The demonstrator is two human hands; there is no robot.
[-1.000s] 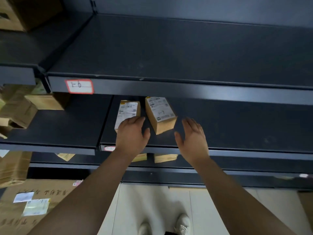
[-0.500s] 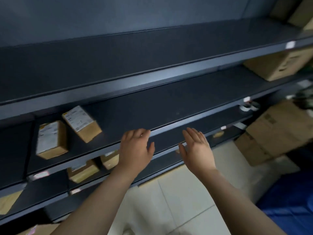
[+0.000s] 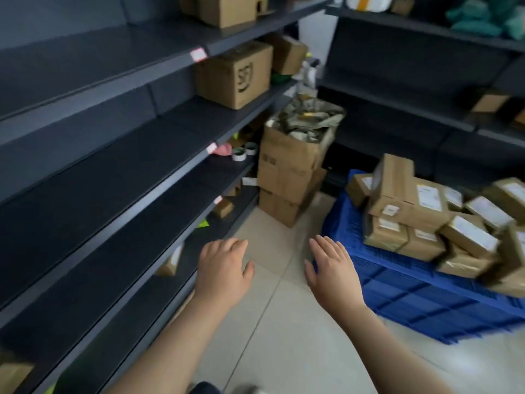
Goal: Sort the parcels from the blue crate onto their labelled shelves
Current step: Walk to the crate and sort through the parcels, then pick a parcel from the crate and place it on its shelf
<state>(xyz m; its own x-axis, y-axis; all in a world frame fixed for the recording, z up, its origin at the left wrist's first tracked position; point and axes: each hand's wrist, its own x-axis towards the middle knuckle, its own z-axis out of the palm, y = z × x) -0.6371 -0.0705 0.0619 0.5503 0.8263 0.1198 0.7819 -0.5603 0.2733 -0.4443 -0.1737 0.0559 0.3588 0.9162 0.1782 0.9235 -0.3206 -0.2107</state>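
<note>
In the head view, the person's two forearms reach forward over the pale tiled floor [image 3: 272, 322]. The left hand [image 3: 224, 268] hangs palm down just beside the front edge of the dark shelves [image 3: 113, 172], its grip wide, with the fingers stretched out and the thumb apart. The right hand [image 3: 332, 268] hangs beside it, also palm down with a wide grip and straight fingers, its fingertips near the corner of the blue crate [image 3: 412, 297]. The two hands are apart from each other.

The blue crate stands on the floor at the right. The parcels [image 3: 426, 217] are small brown boxes with white labels, heaped above its rim, some flat and some tilted, and one tall box stands upright at the back of the heap.

The shelves run along the left in several tiers, with small pink-edged labels [image 3: 198, 54] on their front lips. A large cardboard box [image 3: 235, 75] with a printed mark sits on an upper tier at the far end. Two tape rolls [image 3: 244, 151] lie on the tier below it. A small parcel [image 3: 170, 263] sits on a low tier near the left hand. An open carton [image 3: 292, 149] stuffed with crumpled material rests on another carton on the floor at the end of the aisle.
</note>
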